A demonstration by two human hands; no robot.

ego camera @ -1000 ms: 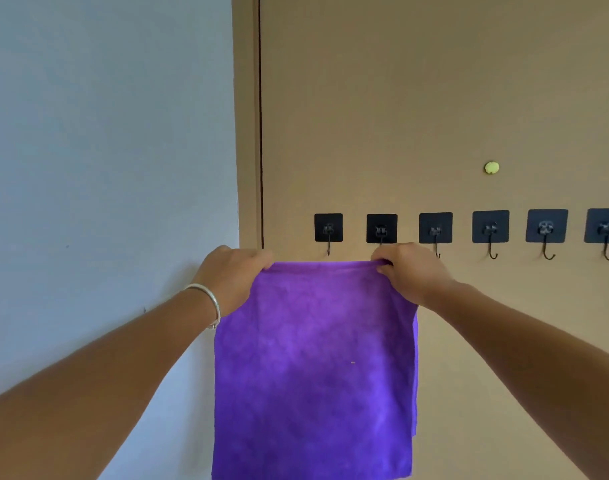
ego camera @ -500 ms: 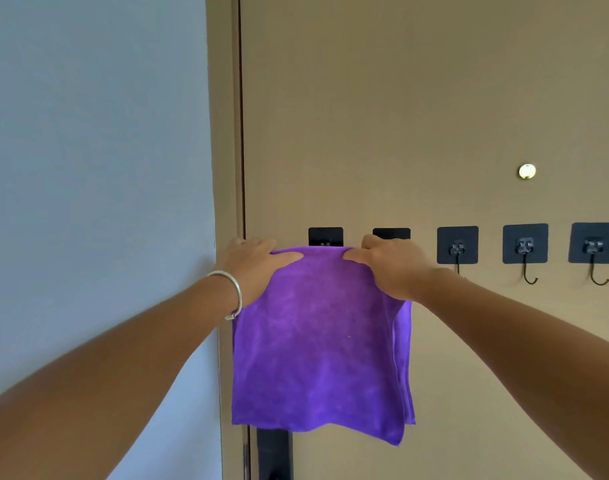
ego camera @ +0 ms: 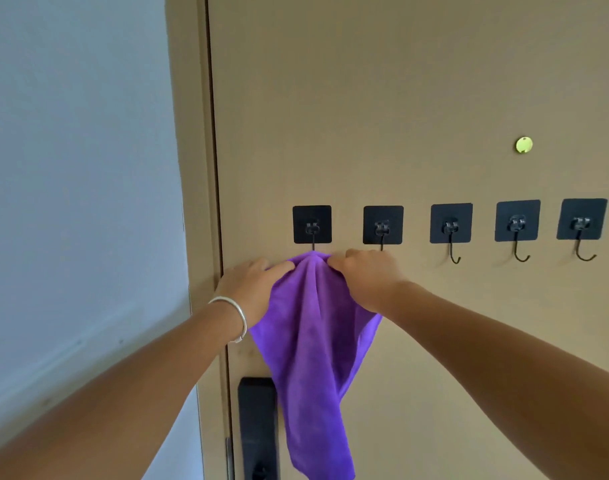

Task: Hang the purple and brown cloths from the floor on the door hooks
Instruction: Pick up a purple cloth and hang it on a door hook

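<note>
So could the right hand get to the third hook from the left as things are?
Probably yes. The right hand sits just below and left of that third hook, which hangs bare with open door around it. But it now pinches the purple cloth, so it would have to let go first.

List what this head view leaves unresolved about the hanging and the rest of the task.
- First hook: its tip is hidden behind the bunched purple cloth, so actual hanging is unconfirmed.
- Second hook: its curve is hidden behind the right hand.
- Left hand: only its back shows.
- Brown cloth and floor: out of frame.
- Black lock panel: cut off by the bottom edge.
</note>
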